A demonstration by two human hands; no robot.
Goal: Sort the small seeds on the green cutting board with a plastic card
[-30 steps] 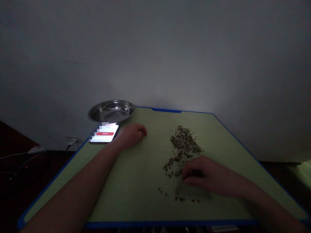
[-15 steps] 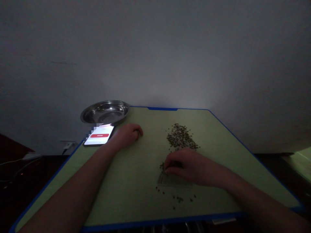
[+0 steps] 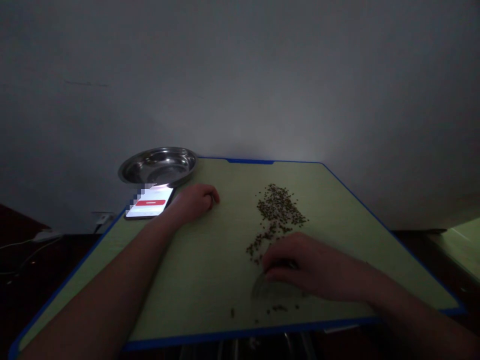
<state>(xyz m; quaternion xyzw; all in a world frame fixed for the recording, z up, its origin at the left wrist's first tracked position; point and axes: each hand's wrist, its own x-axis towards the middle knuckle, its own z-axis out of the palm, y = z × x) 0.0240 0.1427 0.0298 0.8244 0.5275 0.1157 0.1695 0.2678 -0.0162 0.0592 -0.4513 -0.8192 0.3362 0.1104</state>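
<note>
My left hand point(image 3: 197, 202) rests on the table's left half, its fingers curled in loosely, and I see nothing in them. Close to its wrist lies a phone point(image 3: 150, 202) with a lit screen. Over the near right part of the table, my right hand point(image 3: 300, 260) is closed, thumb against fingers, on what looks like a clear plastic bag point(image 3: 264, 289), blurred and partly covered by the hand. Just beyond that hand spreads a pile of small brownish seeds or grains point(image 3: 279, 207), with a thinner trail running toward the fingers. Several stray grains point(image 3: 278, 308) lie nearer the front edge.
A shiny metal basin point(image 3: 159, 167) stands at the far left corner, behind the phone. The pale green table point(image 3: 210, 280) has a blue rim and meets a grey wall point(image 3: 240, 90). Cables and a white plug point(image 3: 103, 218) are at the left, below table height.
My right hand has shifted slightly right and toward me with the clear bag, uncovering more of the grain trail. The left hand stays in place. The view has tilted a little.
</note>
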